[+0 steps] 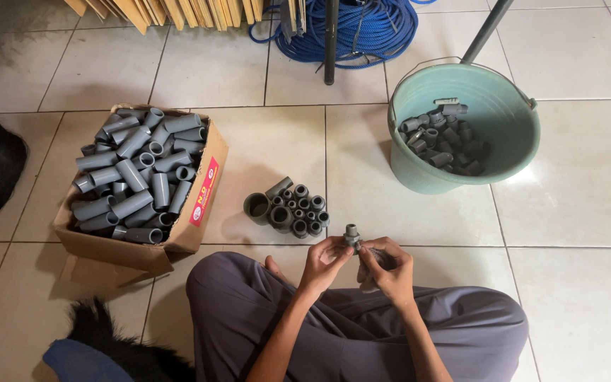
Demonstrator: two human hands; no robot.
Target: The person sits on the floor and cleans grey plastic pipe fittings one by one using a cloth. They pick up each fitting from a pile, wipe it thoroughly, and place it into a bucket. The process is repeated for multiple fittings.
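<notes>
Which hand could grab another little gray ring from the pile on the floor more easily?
Probably the left hand. The pile of small gray fittings lies on the tiles just ahead and to its side, while the right hand sits farther away and cradles the gray pipe piece.

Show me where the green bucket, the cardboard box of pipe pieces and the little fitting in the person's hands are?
Green bucket [510, 152]: head view, on its inner wall.
Cardboard box [210, 180]: head view, on its right side flap.
Grey fitting [351, 237]: head view, on its top end, between the fingertips.
</notes>
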